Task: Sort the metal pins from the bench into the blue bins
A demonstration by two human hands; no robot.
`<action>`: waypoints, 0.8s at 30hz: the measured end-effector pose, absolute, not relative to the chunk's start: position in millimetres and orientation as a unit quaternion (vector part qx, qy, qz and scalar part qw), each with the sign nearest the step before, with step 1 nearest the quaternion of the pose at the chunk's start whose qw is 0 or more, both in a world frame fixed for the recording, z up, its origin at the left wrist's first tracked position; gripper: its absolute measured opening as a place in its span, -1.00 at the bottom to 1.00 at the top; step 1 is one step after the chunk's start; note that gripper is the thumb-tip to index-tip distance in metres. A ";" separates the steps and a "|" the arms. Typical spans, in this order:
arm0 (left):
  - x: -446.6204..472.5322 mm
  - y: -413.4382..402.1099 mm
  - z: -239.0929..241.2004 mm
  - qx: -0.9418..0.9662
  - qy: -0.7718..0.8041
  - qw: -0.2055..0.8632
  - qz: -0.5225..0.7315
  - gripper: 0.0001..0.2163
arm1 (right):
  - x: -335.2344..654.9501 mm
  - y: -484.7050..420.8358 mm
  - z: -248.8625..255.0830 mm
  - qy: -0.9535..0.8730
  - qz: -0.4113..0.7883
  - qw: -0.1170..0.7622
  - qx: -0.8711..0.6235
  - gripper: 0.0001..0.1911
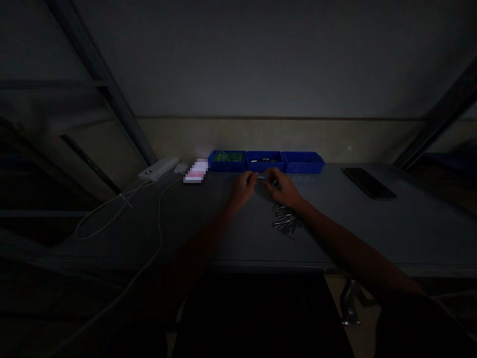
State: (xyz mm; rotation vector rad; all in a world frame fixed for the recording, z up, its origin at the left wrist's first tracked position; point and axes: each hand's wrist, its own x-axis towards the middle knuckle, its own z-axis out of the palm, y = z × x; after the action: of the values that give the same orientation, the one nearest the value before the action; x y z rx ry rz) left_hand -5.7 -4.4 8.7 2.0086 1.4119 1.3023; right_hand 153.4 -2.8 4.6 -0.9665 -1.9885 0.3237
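Observation:
My left hand (243, 189) and my right hand (282, 187) meet over the table, just in front of the blue bins. Between their fingertips is a small, pale, slim piece (262, 176), pinched from both sides; it is too dark and small to tell its kind. Below my right wrist lies a heap of thin metal rods or pins (286, 220), loose on the table. The middle blue bin (265, 161) holds small metallic and light parts. In the left blue bin (227, 161) there are green items, perhaps in clear plastic.
The right blue bin (303, 162) stands beside the others along the wall. A dark phone (368, 183) lies at the right. At the left are a lit, blurred-out screen (196, 171), a white power bank (159, 169) and a white cable (160, 219) trailing over the table's front edge.

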 end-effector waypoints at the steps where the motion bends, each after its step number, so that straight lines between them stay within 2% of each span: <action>1: -5.7 -4.9 9.2 0.712 0.502 0.181 0.456 -0.73 | 153.5 -2.7 4.8 -0.806 0.117 0.440 -0.380 -0.80; 3: -5.2 -5.5 9.4 0.712 0.504 0.188 0.451 -0.70 | 153.1 -2.9 5.7 -0.812 0.099 0.440 -0.371 -0.88; 5: -4.7 -5.4 8.8 0.709 0.505 0.200 0.449 -0.68 | 152.4 -3.1 6.6 -0.809 0.101 0.439 -0.377 -0.88; 7: -4.3 -4.8 7.7 0.708 0.494 0.211 0.459 -0.71 | 151.9 -2.8 6.9 -0.800 0.114 0.437 -0.395 -0.84; 10: -3.5 -4.5 6.5 0.715 0.448 0.229 0.485 -0.86 | 152.1 -1.8 6.9 -0.783 0.136 0.430 -0.427 -0.75; 14: -2.2 -5.7 6.8 0.724 0.408 0.246 0.498 -0.86 | 152.3 -1.1 6.9 -0.767 0.171 0.427 -0.447 -0.64; 19: -1.2 -5.9 7.4 0.725 0.417 0.236 0.495 -0.81 | 149.4 0.0 5.5 -0.720 0.218 0.474 -0.459 -0.56; 24: -0.9 -4.1 6.5 0.716 0.447 0.219 0.489 -0.88 | 149.2 0.7 4.7 -0.717 0.222 0.469 -0.466 -0.51</action>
State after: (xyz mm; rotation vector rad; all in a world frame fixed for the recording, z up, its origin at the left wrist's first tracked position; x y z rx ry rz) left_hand -0.9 -4.1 6.5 1.9810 1.2379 1.3534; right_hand 149.2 0.7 4.7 -1.1422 -1.7582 0.5435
